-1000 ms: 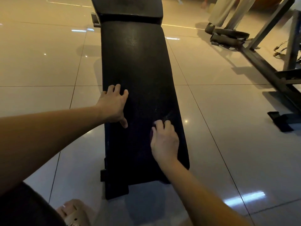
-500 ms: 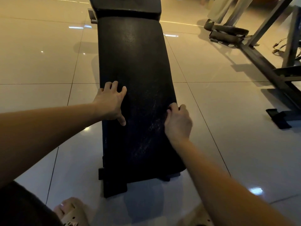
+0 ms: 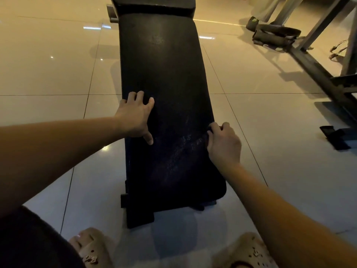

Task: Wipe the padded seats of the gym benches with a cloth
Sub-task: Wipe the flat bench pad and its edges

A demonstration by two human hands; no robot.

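While left hand (image 3: 135, 118) rests open-fingered on seat (image 3: 164, 64), right hand (image 3: 225, 146) seemingly clutches dark cloth (image 3: 210, 130).

Large glossy beige floor tiles (image 3: 48, 74) with thin dark grout lines mirror small bright lights under dim, warm lighting. At the right a dark metal equipment frame (image 3: 316, 73) rests on the floor, black padded rollers (image 3: 274, 36) near its far end

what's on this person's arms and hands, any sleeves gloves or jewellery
Nothing worn: the left hand and right hand are ungloved, with no ring, watch or band showing. The left forearm and right forearm are bare to the frame edge; no sleeve in view.
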